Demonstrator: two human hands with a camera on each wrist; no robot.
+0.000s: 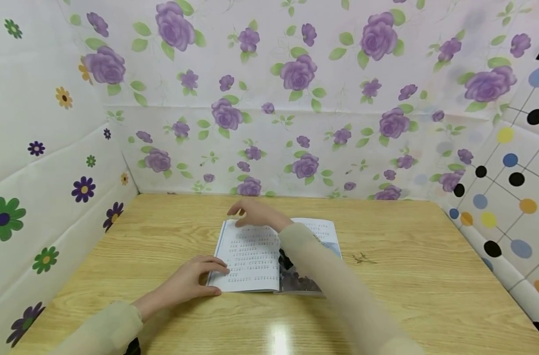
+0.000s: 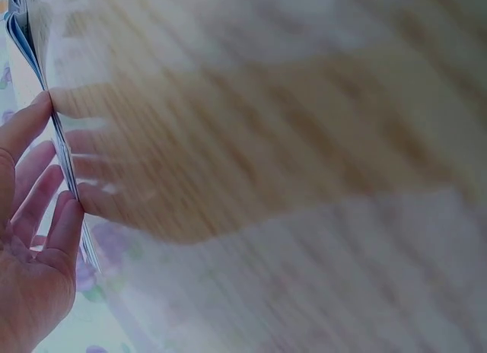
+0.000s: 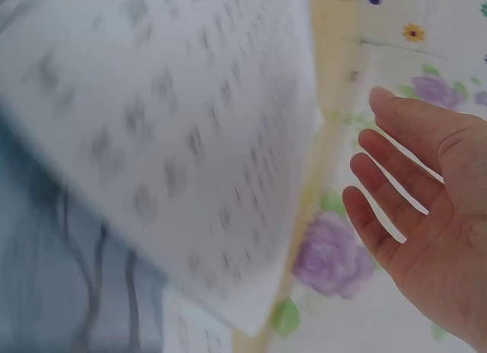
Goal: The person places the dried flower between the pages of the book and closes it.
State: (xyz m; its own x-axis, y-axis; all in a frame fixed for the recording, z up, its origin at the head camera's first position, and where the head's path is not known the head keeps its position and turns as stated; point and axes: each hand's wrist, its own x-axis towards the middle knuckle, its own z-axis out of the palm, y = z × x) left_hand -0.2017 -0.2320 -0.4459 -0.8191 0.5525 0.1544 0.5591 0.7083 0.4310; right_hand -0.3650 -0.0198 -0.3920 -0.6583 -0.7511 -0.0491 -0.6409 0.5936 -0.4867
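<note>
An open book (image 1: 252, 256) lies on the wooden table, printed text on its left page and a picture on part of its right page. My left hand (image 1: 197, 278) rests at the lower left corner, fingers over the page margin and thumb by the bottom edge. In the left wrist view, fingertips of the left hand (image 2: 38, 239) touch the book's thin edge (image 2: 67, 159). Over the top left of the book hovers my right hand (image 1: 256, 213), its forearm covering part of the right page. The right wrist view shows this right hand (image 3: 426, 208) with spread fingers, holding nothing, beside a blurred page (image 3: 190, 140).
A small dry twig (image 1: 363, 259) lies on the table (image 1: 407, 296) to the right of the book. Flowered cloth (image 1: 269, 98) hangs along the back, with patterned cloth walls at the left (image 1: 52, 197) and right (image 1: 513, 207).
</note>
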